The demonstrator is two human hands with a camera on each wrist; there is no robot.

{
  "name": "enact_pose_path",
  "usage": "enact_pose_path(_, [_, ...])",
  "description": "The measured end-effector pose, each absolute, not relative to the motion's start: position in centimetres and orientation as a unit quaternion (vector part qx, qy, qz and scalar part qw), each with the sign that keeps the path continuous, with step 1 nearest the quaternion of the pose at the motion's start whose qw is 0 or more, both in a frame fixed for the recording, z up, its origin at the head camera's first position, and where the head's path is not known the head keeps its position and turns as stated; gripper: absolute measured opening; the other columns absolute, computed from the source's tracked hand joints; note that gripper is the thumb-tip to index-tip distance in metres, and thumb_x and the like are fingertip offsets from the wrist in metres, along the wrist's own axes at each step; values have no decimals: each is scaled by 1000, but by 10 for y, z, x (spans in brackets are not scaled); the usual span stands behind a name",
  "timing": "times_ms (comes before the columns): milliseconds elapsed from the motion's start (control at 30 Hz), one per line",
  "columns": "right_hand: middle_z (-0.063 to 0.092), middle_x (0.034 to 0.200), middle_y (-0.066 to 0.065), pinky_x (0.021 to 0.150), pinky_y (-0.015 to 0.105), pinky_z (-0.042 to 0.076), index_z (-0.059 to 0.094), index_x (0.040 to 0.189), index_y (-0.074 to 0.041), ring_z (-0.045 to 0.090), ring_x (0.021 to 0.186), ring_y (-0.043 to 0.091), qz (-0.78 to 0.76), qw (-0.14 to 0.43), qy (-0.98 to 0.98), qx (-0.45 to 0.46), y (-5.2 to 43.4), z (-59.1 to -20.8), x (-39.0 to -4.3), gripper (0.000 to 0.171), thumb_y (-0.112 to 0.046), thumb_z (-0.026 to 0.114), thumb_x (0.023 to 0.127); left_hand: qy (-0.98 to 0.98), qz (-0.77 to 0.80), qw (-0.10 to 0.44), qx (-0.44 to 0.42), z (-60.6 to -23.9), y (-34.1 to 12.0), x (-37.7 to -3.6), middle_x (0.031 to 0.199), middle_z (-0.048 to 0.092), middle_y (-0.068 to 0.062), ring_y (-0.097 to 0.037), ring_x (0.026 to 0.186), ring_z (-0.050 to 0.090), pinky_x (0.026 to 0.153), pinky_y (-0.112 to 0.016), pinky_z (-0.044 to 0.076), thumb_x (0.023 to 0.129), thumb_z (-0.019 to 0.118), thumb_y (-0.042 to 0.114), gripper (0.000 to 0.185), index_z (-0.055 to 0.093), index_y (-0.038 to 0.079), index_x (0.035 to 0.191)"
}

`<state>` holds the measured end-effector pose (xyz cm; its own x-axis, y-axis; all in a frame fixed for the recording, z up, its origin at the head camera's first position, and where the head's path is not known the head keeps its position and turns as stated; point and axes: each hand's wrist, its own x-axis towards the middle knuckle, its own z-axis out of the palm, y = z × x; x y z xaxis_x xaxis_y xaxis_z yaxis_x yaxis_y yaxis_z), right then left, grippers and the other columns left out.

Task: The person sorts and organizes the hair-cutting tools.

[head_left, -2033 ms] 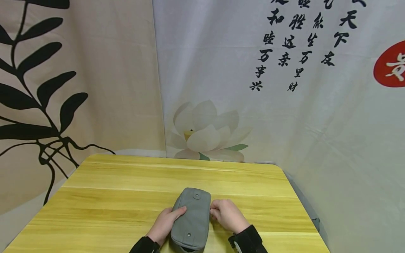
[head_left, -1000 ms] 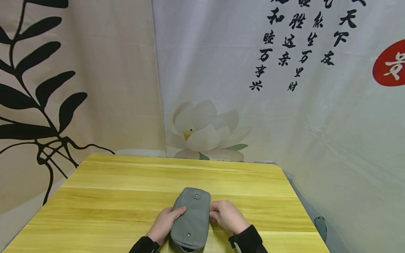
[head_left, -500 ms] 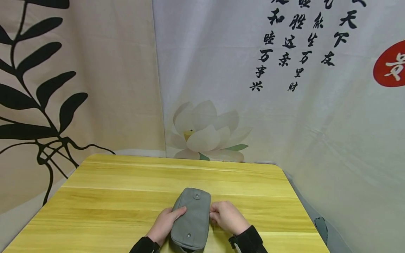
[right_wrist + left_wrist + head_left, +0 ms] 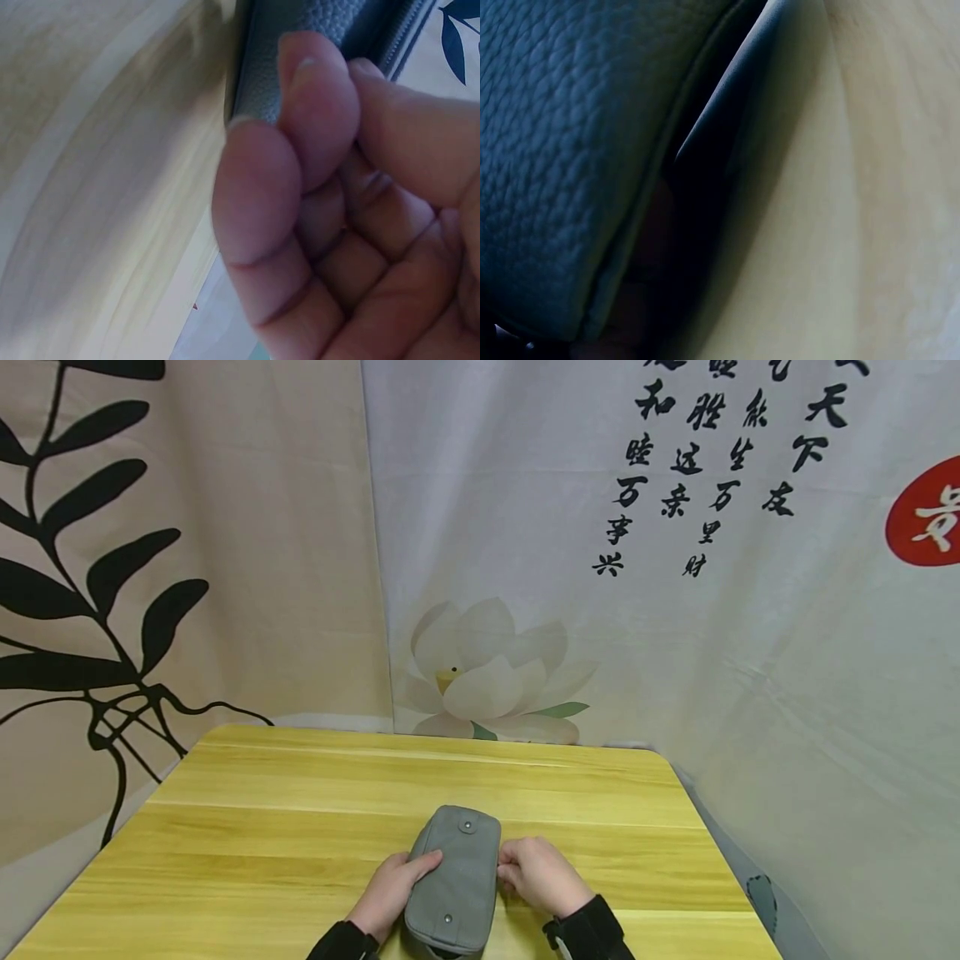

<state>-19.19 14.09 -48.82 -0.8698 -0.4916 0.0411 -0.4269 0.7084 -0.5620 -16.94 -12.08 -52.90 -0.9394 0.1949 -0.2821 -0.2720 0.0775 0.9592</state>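
Note:
A grey pebbled-leather zip pouch point(image 4: 453, 877) with two metal snaps lies on the wooden table, close to the person. The left hand point(image 4: 393, 885) grips its left side, thumb over the top face, other fingers hidden along the side. Dark leather point(image 4: 547, 150) and its stitched edge fill much of the left wrist view. At the pouch's right side, the right hand point(image 4: 542, 872) has curled fingers, with thumb and index finger pinched together. The right wrist view shows this pinch close against the pouch's zip point(image 4: 405, 34); whatever is between the fingertips is hidden.
The yellow wood-grain table point(image 4: 300, 793) reaches back to hanging cloths with a black plant print point(image 4: 112, 577), a pale lotus point(image 4: 487, 668) and black characters. Grey fabric point(image 4: 780, 910) shows beyond the table's right edge.
The right hand has shifted very slightly toward the person along the pouch's side. The pouch and left hand stay put. More grey fabric shows beyond the table's right edge.

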Motion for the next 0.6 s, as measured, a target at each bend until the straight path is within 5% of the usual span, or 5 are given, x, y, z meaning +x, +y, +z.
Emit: enact_pose_path(600, [66,66,-7,58,18,44,71,76,-14,49,59,-4,-263,41,923,-279,140,-485,-187,21,-10,78,96,715,678,169,-22,-529,-122,-168,115,78,-6,-19,116,68,109,-45,51,105,60,56,70,63,-6,137])
